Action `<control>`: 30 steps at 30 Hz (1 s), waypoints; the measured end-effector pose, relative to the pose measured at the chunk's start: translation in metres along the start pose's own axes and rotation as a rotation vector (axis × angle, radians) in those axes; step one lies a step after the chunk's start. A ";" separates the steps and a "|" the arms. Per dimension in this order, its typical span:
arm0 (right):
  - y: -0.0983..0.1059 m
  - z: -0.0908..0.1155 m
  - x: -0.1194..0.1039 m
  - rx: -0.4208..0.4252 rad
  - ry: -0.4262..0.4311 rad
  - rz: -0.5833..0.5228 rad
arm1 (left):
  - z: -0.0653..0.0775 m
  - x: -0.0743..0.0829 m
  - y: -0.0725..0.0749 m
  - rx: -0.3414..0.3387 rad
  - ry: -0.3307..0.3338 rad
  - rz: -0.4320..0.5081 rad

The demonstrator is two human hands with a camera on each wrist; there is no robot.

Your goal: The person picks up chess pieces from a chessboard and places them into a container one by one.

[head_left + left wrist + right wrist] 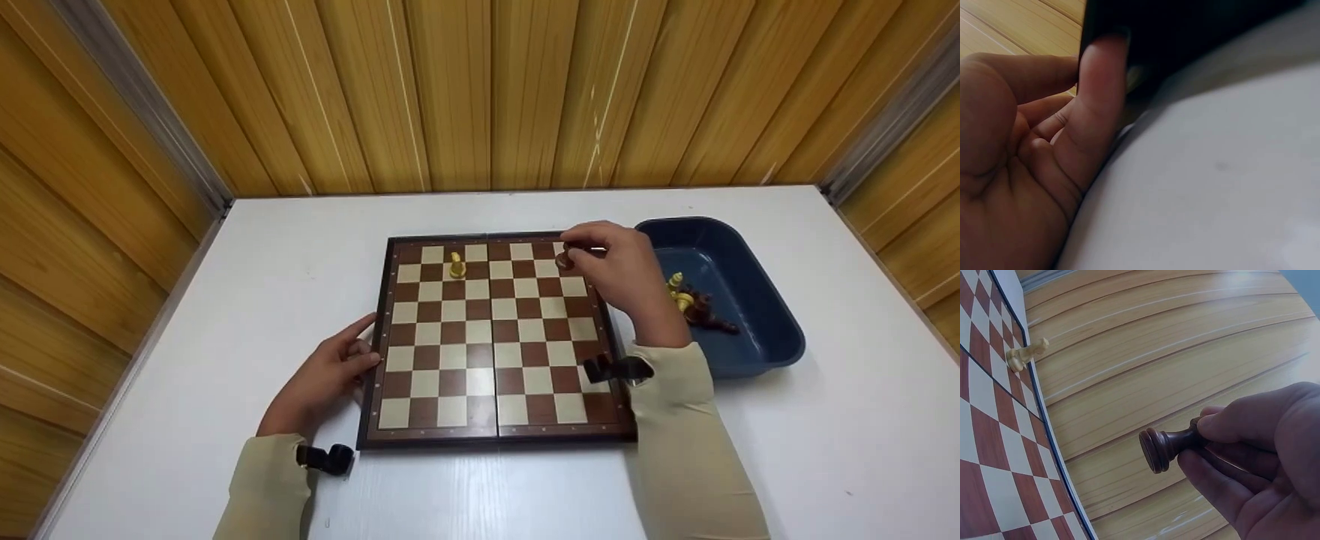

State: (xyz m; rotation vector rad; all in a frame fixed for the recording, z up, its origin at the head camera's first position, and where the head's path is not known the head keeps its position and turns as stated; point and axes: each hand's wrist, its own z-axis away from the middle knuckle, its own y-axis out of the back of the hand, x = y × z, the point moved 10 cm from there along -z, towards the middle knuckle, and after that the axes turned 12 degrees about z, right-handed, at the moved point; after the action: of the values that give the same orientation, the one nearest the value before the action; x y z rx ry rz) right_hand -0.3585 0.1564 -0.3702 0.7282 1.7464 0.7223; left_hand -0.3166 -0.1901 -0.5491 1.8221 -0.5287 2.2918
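Note:
A folding chessboard (492, 345) with brown and cream squares lies on the white table. My left hand (337, 367) grips its left edge with thumb and fingers, and in the left wrist view the fingers (1100, 84) meet the board's dark side. Over the board's far right corner, my right hand (626, 266) pinches a dark brown chess piece (1165, 445) between thumb and fingers. Its round base shows, while the fingers hide its top. One pale yellow chess piece (457, 266) stands upright near the board's far edge, left of the middle seam.
A dark blue plastic tub (772, 300) stands on the table (172, 420) to the right of the board. Several brown and yellow chess pieces (701, 307) lie inside it, partly behind the right wrist. Wood-patterned walls (487, 97) enclose the table's back and sides.

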 end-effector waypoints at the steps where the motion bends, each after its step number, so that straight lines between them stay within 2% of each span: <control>1: 0.002 0.000 0.001 0.006 -0.001 0.009 | 0.000 0.000 0.000 0.003 0.000 -0.003; 7: 0.011 0.001 0.005 0.043 -0.008 0.053 | 0.000 0.002 0.001 0.015 -0.011 -0.021; 23: 0.020 0.000 0.014 0.064 -0.012 0.023 | 0.000 0.001 0.000 0.007 -0.012 -0.030; 30: 0.025 0.001 0.019 0.077 -0.022 0.011 | 0.001 0.004 -0.002 -0.021 -0.018 -0.026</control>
State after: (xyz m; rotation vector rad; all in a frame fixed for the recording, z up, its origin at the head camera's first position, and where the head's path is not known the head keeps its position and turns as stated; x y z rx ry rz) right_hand -0.3595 0.1864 -0.3627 0.7960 1.7588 0.6548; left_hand -0.3161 -0.1885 -0.5451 1.8310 -0.5264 2.2468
